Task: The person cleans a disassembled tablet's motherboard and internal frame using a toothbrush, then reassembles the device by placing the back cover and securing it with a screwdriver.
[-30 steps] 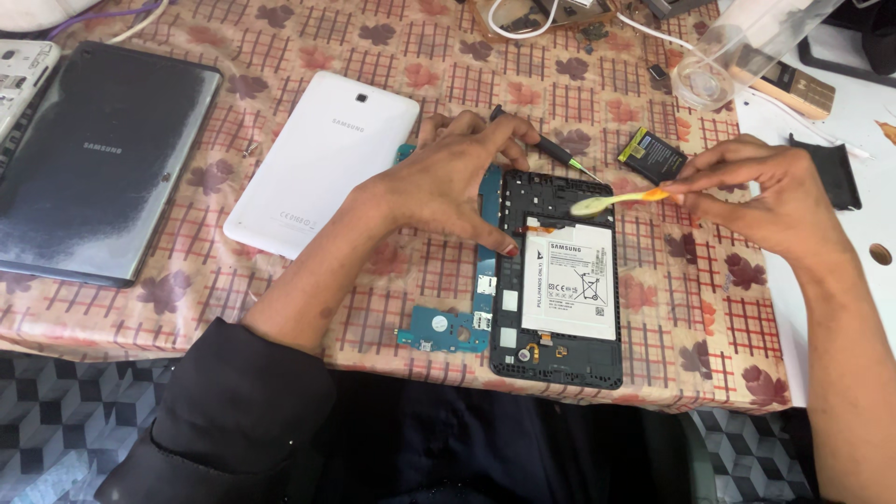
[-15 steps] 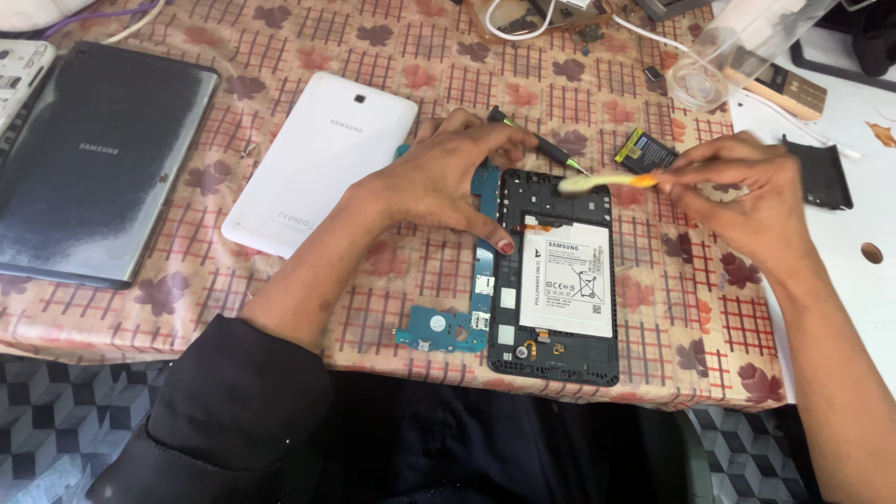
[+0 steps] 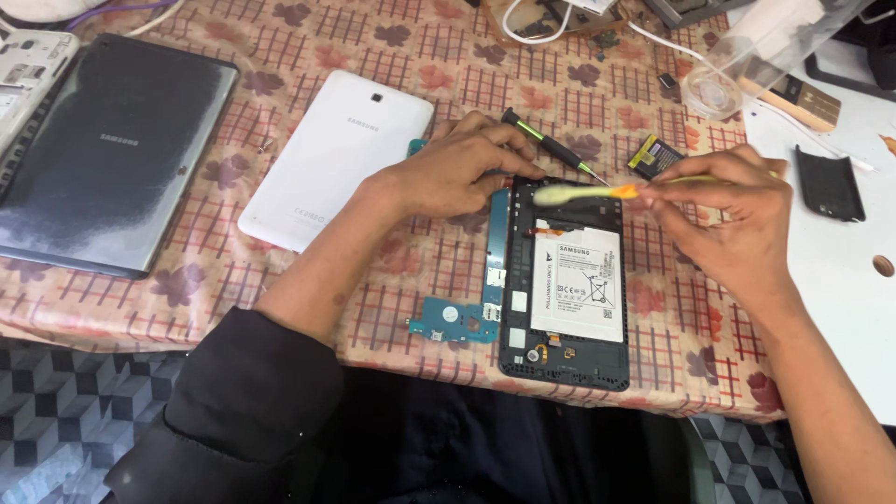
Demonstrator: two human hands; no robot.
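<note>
An opened black tablet [image 3: 569,359] lies on the patterned tablecloth with its white battery [image 3: 579,285] exposed. My left hand [image 3: 453,173] presses down on the tablet's top left corner, next to a blue circuit board [image 3: 467,317] that lies beside the frame. My right hand [image 3: 737,210] holds a yellow-green toothbrush [image 3: 583,193], its bristle head resting across the top edge of the tablet. A black screwdriver with a green band [image 3: 551,149] lies just above my left fingers.
A white tablet back cover [image 3: 336,154] lies to the left, and a dark grey tablet [image 3: 103,154] farther left. A small black battery [image 3: 653,157], a black cover [image 3: 829,184], a clear plastic cup [image 3: 719,84], a brush and cables sit at the upper right.
My right hand has drawn the toothbrush up from the middle of the tablet to its top edge. My left hand stays on the corner.
</note>
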